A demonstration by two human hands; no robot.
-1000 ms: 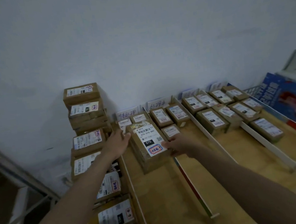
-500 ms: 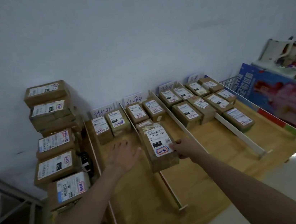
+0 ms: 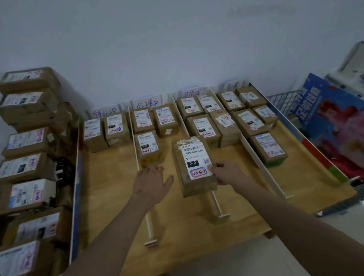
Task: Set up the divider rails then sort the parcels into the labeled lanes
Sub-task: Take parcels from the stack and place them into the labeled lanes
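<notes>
Head view: right hand (image 3: 227, 172) grip clamped on parcel (image 3: 195, 166) labelled "070-070-A80"; left hand (image 3: 151, 183) fingers apart.

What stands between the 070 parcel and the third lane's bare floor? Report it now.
Nothing visible. The right hand grips the 070 parcel over the divider rail; bare board lies just right of it, behind the stored parcels.

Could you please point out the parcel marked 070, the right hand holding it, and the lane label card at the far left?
Parcel marked 070 (image 3: 193, 157): head view, on its white shipping label.
Right hand (image 3: 226, 171): head view, back of the hand.
Far-left lane label card (image 3: 104, 112): head view, on the handwriting.
</notes>
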